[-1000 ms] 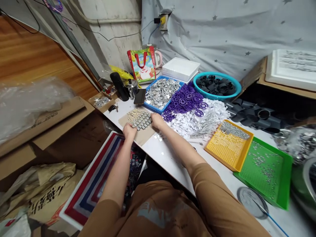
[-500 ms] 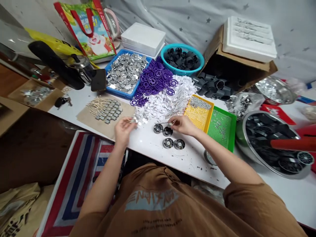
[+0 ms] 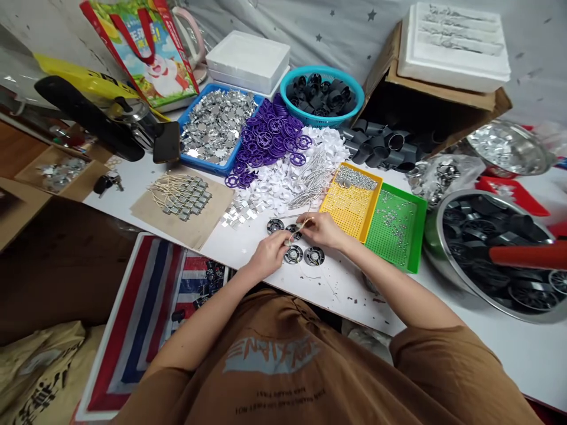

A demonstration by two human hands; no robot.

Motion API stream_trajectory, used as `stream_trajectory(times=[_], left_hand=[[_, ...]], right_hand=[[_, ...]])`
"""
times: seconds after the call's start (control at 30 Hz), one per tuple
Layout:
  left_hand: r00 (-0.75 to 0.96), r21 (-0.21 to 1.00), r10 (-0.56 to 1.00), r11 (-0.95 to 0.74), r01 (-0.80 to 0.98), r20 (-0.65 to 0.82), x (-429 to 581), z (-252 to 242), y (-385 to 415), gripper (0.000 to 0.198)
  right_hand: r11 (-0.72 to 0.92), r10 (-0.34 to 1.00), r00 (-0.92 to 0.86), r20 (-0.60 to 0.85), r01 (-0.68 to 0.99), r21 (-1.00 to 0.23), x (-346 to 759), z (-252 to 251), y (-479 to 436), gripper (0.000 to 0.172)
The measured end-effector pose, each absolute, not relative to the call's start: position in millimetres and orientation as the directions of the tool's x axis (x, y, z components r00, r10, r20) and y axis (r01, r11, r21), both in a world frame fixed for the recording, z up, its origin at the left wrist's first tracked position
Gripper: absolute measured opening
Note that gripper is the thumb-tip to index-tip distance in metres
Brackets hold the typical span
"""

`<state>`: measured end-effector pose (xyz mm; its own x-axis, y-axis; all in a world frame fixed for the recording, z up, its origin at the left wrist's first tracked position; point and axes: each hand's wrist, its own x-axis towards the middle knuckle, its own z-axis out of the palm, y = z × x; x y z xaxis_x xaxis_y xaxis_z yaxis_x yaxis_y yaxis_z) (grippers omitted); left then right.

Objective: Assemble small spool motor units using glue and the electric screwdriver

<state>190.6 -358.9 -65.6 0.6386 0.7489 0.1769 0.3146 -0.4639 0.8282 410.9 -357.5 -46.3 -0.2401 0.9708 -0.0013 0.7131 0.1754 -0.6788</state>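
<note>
My left hand [image 3: 268, 255] is closed in a pinch over the small black round wheel-like parts [image 3: 314, 256] on the white table. Close beside it, my right hand [image 3: 324, 229] also pinches, its fingertips turned toward the left ones. A thin cream cord [image 3: 302, 226] runs between the two hands, gripped by both; a small piece at the left fingertips is too small to make out. Several of the black parts lie below the hands, some partly covered by the fingers. Shiny silver squares [image 3: 241, 211] and white pieces [image 3: 274, 189] lie just beyond.
Cream cords with silver blocks [image 3: 188, 198] lie on cardboard at left. Behind are a blue tray [image 3: 183, 154], purple rings [image 3: 270, 133] and a turquoise basket [image 3: 319, 121]. To the right stand a yellow tray [image 3: 368, 227], a green tray [image 3: 415, 260] and a metal bowl [image 3: 436, 268].
My left hand has moved right, from beside the silver squares to my right hand. The cord now spans both hands. My right hand has stayed nearly in place. The view has shifted slightly.
</note>
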Motion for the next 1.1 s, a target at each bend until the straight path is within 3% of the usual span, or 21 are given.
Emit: stream_trajectory(times=[0.13,0.27,0.43,0.57,0.9,1.1], left_hand=[[0.619,0.749,0.771,-0.497,0.439,0.149,190.6,-72.5,-354.3,0.029],[0.66,0.76,0.741,-0.501,0.415,0.128,185.2,-71.2,-336.2,0.024],[0.703,0.761,0.692,-0.541,0.357,0.162,185.7,-70.6,-326.9,0.023],[0.691,0.77,0.704,-0.528,0.357,0.162,185.9,-74.2,-324.2,0.023],[0.494,0.953,0.857,-0.257,0.158,0.149,190.6,-94.3,-331.7,0.02],[0.328,0.981,0.935,-0.174,0.085,0.137,186.7,-90.0,-344.9,0.019]], right_hand=[[0.162,0.966,-0.256,-0.029,0.69,-0.705,409.4,-45.7,-366.9,0.018],[0.249,0.951,-0.302,0.057,0.645,-0.722,407.2,-45.4,-360.9,0.021],[0.519,0.821,-0.551,0.152,0.606,-0.603,404.5,-47.6,-340.2,0.022],[0.583,0.76,-0.642,0.102,0.605,-0.542,404.8,-47.3,-334.0,0.018],[0.626,0.756,-0.644,0.113,0.663,-0.41,391.5,-56.5,-349.1,0.024],[0.595,0.768,-0.637,0.063,0.674,-0.437,390.6,-38.7,-356.7,0.029]])
